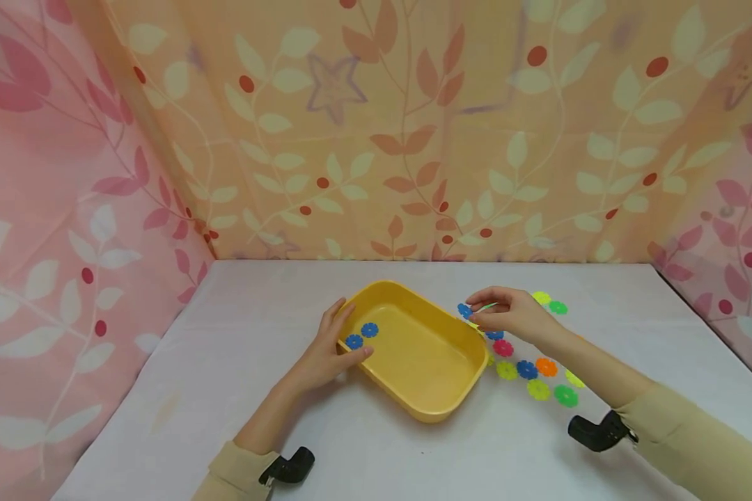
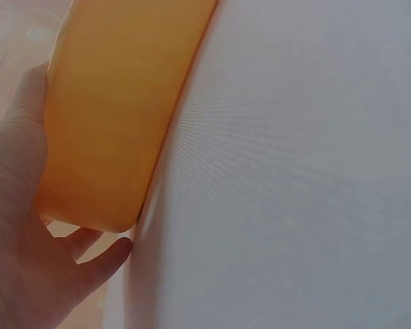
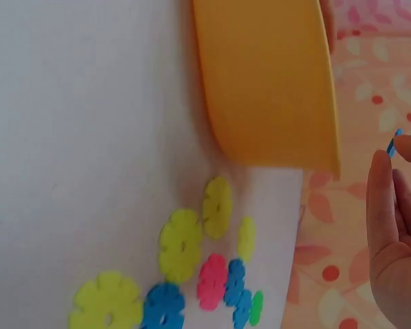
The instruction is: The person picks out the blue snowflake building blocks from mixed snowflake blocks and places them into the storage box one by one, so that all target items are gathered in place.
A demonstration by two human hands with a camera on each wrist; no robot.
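My left hand (image 1: 319, 355) grips the left end of a yellow plastic basin (image 1: 426, 348), its thumb over the near rim. The left wrist view shows that hand (image 2: 27, 205) against the basin's outer wall (image 2: 116, 116). Two blue flower-shaped discs (image 1: 370, 330) lie inside the basin at its left end. Just past the basin's right rim, my right hand (image 1: 514, 313) pinches a blue flower-shaped disc (image 1: 464, 311) by its fingertips. In the right wrist view this disc (image 3: 395, 142) appears edge-on between thumb and finger, raised above the table.
Several loose flower discs in yellow, green, pink, orange and blue lie right of the basin, among them a pink disc (image 1: 503, 348) and an orange disc (image 1: 546, 367). My right forearm passes over some. A white cloth (image 1: 163, 390) covers the table; patterned curtains (image 1: 376, 139) stand behind it.
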